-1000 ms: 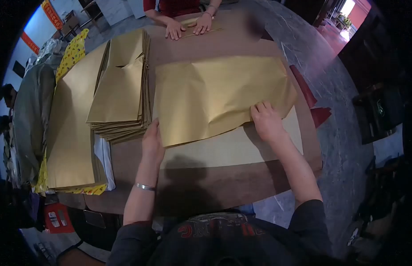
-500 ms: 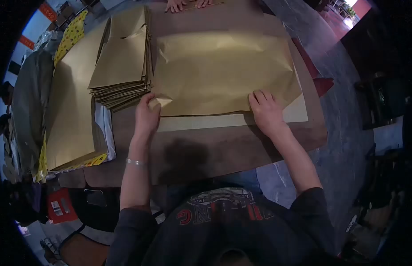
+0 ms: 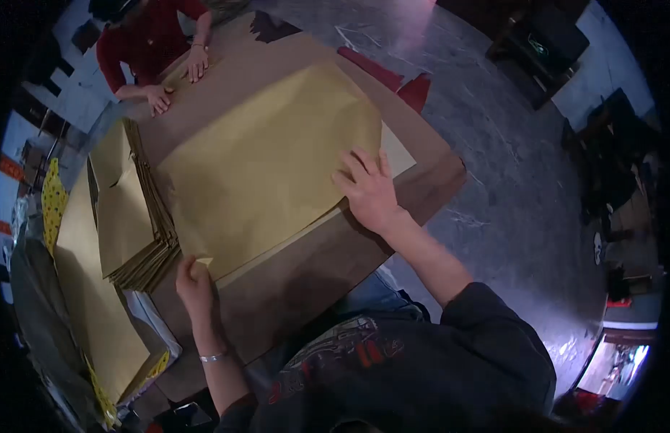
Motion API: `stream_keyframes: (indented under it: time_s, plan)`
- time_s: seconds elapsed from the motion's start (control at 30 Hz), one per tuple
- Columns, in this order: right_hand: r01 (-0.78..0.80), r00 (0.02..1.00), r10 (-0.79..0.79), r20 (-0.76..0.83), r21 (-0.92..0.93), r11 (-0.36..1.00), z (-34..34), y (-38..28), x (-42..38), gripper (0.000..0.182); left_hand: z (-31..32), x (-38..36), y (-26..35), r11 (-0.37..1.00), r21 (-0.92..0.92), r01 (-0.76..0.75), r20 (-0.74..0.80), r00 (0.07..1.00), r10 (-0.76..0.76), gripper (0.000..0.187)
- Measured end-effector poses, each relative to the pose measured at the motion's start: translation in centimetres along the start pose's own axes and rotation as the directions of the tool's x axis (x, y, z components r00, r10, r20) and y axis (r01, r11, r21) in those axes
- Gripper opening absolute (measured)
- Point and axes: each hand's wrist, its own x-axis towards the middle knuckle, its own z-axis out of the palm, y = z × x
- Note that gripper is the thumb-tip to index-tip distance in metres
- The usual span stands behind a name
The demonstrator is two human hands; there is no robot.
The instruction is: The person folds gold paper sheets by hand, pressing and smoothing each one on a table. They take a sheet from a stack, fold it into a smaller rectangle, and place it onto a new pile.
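A large sheet of brown kraft paper (image 3: 270,166) lies across the table in front of me. Its near left corner is pinched between the thumb and fingers of my left hand (image 3: 195,283), and a small fold shows there. At the right end, my right hand (image 3: 369,189) rests on the paper near its front edge, fingers spread. Beneath the sheet, a pale board (image 3: 398,153) shows along the near and right sides. Just left of the sheet stands a pile of folded kraft paper pieces (image 3: 129,209), their edges fanned toward me.
Further left is a larger stack of flat brown paper (image 3: 90,289) on a yellow patterned wrapping (image 3: 54,202). Across the brown-covered table (image 3: 299,270), another person in red sleeves (image 3: 151,43) works with both hands on the surface. Red material (image 3: 414,92) sticks out at the right edge.
My view has swung, so the table now slants and the other person's upper body shows. My right hand's fingers have spread apart on the paper. My left hand still pinches the corner.
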Motion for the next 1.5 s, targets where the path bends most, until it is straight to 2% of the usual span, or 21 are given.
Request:
stream_keyframes:
  time_s: [0.1,0.13,0.17,0.23,0.3,0.4,0.6,0.67,0.7,0.77,0.9,0.97,1.0,1.1,1.13,1.23,1.27,1.37,1.4,1.43,1.5]
  plan:
    - [-0.088,0.996,0.089,0.018,-0.032,0.996,0.4,1.0,-1.4,0.025,0.5,0.2,-2.2,0.986,-0.162,0.041,0.001,0.999,-0.041,0.036]
    - [-0.101,0.995,0.101,0.011,-0.037,0.994,0.1,1.4,-1.4,0.025,0.6,0.3,-1.8,0.937,-0.33,0.111,0.022,0.994,-0.11,0.035]
    - [-0.112,0.994,0.112,-0.003,-0.045,0.993,-0.3,1.8,-1.1,0.025,0.6,0.5,-1.5,0.938,-0.332,0.099,0.022,0.995,-0.097,0.035]
    - [-0.132,0.991,0.131,-0.019,-0.054,0.99,-1.3,2.2,-0.4,0.025,-0.4,0.0,0.2,0.995,-0.08,0.057,0.032,0.998,-0.054,0.034]
    - [-0.138,0.983,0.132,-0.124,-0.034,0.99,-2.3,2.4,0.5,0.027,0.4,0.0,-1.6,0.983,-0.166,0.078,0.015,0.997,-0.077,0.034]
    - [-0.131,0.986,0.123,-0.109,-0.068,0.989,-1.7,1.9,0.2,0.027,0.6,0.1,-1.8,0.992,-0.119,0.03,0.024,0.999,-0.027,0.034]
    - [-0.087,0.993,0.083,0.086,0.043,0.995,-0.1,2.3,-2.2,0.025,-0.5,-0.7,4.5,0.962,-0.236,0.139,0.075,0.989,-0.125,0.033]
    - [-0.075,0.991,0.069,0.114,0.057,0.996,-0.3,2.4,-1.9,0.028,-0.6,-1.0,6.8,0.907,-0.303,0.291,0.089,0.957,-0.278,0.032]
    - [-0.078,0.991,0.071,0.113,0.056,0.995,-0.1,2.5,-1.9,0.028,-0.3,-0.9,5.9,0.908,-0.303,0.289,0.09,0.957,-0.275,0.032]
    - [-0.133,0.986,0.118,0.114,0.138,0.981,0.4,2.6,-2.0,0.032,0.2,-0.6,4.3,0.963,-0.259,0.081,-0.02,0.996,-0.089,0.031]
    - [-0.113,0.984,0.101,0.145,0.076,0.991,0.6,3.4,-2.2,0.036,-0.4,-0.4,4.1,0.974,-0.177,0.14,0.06,0.99,-0.131,0.031]
    - [-0.122,0.989,0.119,0.091,0.027,0.992,0.0,3.6,-1.9,0.035,-0.3,-0.3,2.2,0.909,-0.359,0.211,0.126,0.976,-0.177,0.031]
    - [-0.13,0.991,0.13,0.035,-0.021,0.991,-0.2,3.7,-1.7,0.035,-0.7,0.2,0.2,0.986,-0.155,0.061,0.126,0.991,-0.042,0.031]
    - [-0.141,0.99,0.141,0.011,0.005,0.99,0.3,4.2,-1.9,0.034,-0.4,0.1,1.0,0.987,-0.11,0.119,0.096,0.989,-0.109,0.03]
    - [-0.129,0.991,0.129,0.025,0.013,0.992,0.3,4.4,-2.0,0.034,-0.5,0.1,0.4,0.972,-0.219,0.089,0.111,0.992,-0.066,0.029]
    - [-0.132,0.988,0.127,0.085,0.046,0.99,0.2,4.3,-2.3,0.034,-1.4,-0.5,6.2,0.949,-0.215,0.231,0.176,0.965,-0.195,0.026]
    - [-0.144,0.985,0.141,0.095,0.03,0.989,0.3,4.2,-2.4,0.034,-0.3,0.2,3.7,0.953,-0.278,0.121,0.102,0.99,-0.096,0.024]
    - [-0.182,0.983,0.181,0.016,0.076,0.98,0.4,5.5,-2.1,0.032,-1.2,-0.2,4.0,0.943,-0.272,0.194,0.186,0.972,-0.146,0.032]
    - [-0.187,0.98,0.191,-0.051,0.075,0.979,0.3,6.1,-1.8,0.03,-1.1,0.5,1.1,0.993,-0.114,0.033,0.158,0.987,-0.014,0.031]
    - [-0.182,0.978,0.186,-0.098,0.048,0.982,-0.9,6.6,-0.8,0.029,-1.1,0.2,1.6,0.993,-0.108,0.041,0.157,0.987,-0.024,0.031]
    - [-0.159,0.977,0.165,-0.135,0.051,0.986,-1.4,8.0,-0.1,0.027,-0.4,-0.2,2.7,0.853,-0.372,0.367,0.188,0.929,-0.317,0.025]
